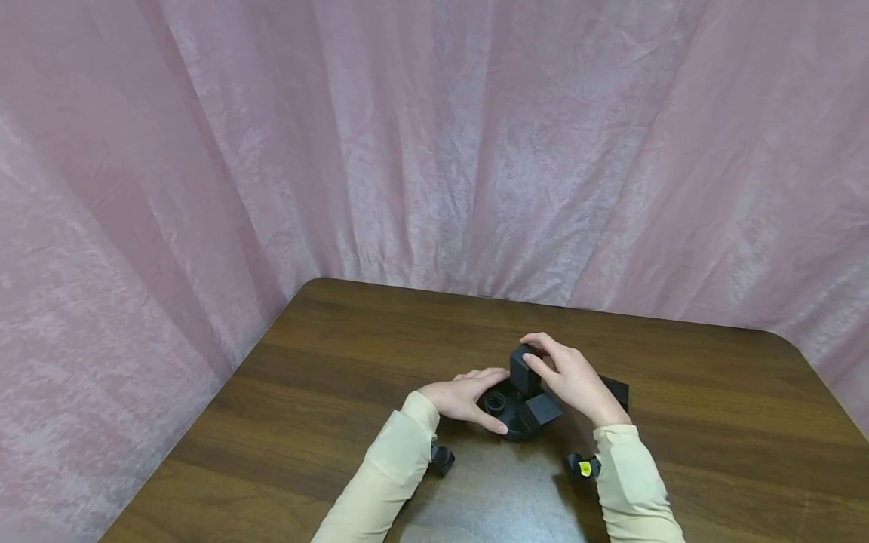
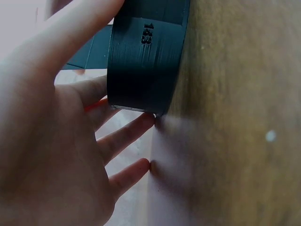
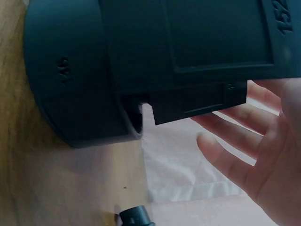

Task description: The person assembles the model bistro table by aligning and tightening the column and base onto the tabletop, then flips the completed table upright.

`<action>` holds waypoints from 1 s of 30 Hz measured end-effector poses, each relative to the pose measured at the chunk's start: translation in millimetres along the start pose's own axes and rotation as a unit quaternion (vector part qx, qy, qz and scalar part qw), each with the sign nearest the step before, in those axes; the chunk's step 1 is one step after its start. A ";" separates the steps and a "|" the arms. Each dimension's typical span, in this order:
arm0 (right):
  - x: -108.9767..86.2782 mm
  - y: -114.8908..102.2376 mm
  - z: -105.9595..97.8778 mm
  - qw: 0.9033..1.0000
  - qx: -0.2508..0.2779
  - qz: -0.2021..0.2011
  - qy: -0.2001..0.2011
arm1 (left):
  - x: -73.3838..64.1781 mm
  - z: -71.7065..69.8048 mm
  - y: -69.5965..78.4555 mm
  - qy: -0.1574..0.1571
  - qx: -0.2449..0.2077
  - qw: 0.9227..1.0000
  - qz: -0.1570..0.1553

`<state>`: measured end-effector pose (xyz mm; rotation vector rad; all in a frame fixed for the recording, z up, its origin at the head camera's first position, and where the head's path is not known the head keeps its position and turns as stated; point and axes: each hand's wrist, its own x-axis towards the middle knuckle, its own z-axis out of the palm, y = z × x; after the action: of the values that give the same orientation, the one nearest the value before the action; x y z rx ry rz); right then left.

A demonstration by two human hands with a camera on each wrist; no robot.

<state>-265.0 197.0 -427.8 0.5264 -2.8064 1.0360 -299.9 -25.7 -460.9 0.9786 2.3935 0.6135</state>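
A round black base (image 1: 521,435) with an open ring socket (image 1: 495,402) sits on the table, raised digits on its side wall. My left hand (image 1: 468,398) grips the base from the left, thumb at its front and fingers round the back. On top of the base stands a tall black block (image 1: 521,369), its upper end pinched between my right hand's (image 1: 570,377) thumb and fingers. A second black block (image 1: 544,409) juts from the base at the near right. In the right wrist view this block (image 3: 216,37), marked 152, partly hides the one I pinch (image 3: 202,100).
Another black piece (image 1: 615,392) lies on the wooden table (image 1: 305,392), partly behind my right wrist. Black wrist cameras sit under both sleeves. A pink curtain (image 1: 434,151) hangs along the table's far and left edges.
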 end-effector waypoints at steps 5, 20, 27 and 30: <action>0.5 1.7 1.5 0.999 0.024 0.027 -0.008 | -0.2 -0.9 1.1 -0.002 -0.004 1.000 -0.003; -1.9 3.9 -1.0 0.999 -0.026 0.027 -0.001 | -1.4 -0.3 1.9 0.002 -0.003 1.000 0.011; -5.2 6.6 -6.9 0.999 -0.037 0.027 -0.013 | -2.4 -0.2 2.0 -0.001 -0.008 1.000 0.012; -6.8 6.3 -10.2 0.999 -0.039 0.021 -0.011 | -2.4 0.0 1.8 0.000 -0.010 1.000 0.011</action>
<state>-261.1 210.1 -425.3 0.4754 -2.8746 0.9288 -297.5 -26.3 -459.3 0.9973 2.3756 0.6435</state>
